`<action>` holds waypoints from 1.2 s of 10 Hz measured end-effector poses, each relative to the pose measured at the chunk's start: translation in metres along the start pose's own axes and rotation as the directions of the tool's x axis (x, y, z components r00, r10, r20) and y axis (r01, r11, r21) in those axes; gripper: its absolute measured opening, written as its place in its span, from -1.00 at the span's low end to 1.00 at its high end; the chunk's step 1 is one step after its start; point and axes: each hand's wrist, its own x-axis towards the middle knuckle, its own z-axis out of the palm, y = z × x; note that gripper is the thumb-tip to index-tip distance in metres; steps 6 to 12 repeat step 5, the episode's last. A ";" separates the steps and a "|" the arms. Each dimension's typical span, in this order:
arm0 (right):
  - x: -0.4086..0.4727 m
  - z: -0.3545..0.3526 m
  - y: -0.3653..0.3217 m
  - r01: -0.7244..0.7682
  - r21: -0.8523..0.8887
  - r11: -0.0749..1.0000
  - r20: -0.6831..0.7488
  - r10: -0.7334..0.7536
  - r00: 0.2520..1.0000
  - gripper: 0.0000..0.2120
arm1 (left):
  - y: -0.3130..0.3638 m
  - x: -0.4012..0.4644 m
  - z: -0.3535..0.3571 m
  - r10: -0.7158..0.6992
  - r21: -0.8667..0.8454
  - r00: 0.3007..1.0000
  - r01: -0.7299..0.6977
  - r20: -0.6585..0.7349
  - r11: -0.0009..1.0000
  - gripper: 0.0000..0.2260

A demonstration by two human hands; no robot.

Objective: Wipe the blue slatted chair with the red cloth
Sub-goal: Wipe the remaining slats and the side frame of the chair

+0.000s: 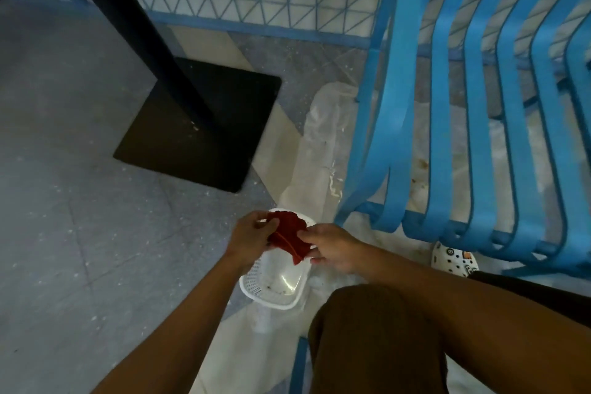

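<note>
**Cloth in both hands over the basket, chair not yet touched**

Head view only.

- Red cloth is bunched, held between both hands, near-centre, above the far end of the white basket. It hangs clear of the basket floor as far as I can tell; contact with the far rim is hidden behind the fabric.
- Left hand has fingers curled round the cloth's left edge, thumb on top. Firm hold.
- Right hand pinches the cloth's right and lower edge between thumb and fingertips; the other fingers are folded under, can't see them fully.
- My read: the two-handed hold is for refolding or bunching the cloth into a pad, with the basket under it to catch drips or crumbs. Can't tell if the cloth is wet.
- Blue slatted chair fills the right side, slats running from far to near and curling under at the near edge. It's just right of the hands, apart from them. No contact with the cloth.
- Orange-brown stains show on the floor through the slat gaps.
- Person crouches: knee near-right, a white clog beside the chair's near edge. That puts the slats within arm's reach.
- Black table base and its post sit left-far, well apart from the work.
- Clear plastic sheet lies on the floor under the basket and the chair, probably to protect the floor.

Wiping proper hasn't started. Next move needs the cloth carried right onto the nearest slat.
</note>
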 end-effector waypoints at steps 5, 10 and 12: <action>0.037 -0.005 0.019 -0.076 -0.060 0.995 0.003 0.076 0.997 -0.76 | -0.066 0.035 0.006 0.003 0.463 0.998 0.025 -0.060 0.886 -0.75; 0.037 -0.005 0.019 -0.076 -0.060 0.995 0.003 0.076 0.997 -0.76 | -0.066 0.035 0.006 0.003 0.463 0.998 0.025 -0.060 0.886 -0.75; 0.037 -0.005 0.019 -0.076 -0.060 0.995 0.003 0.076 0.997 -0.76 | -0.066 0.035 0.006 0.003 0.463 0.998 0.025 -0.060 0.886 -0.75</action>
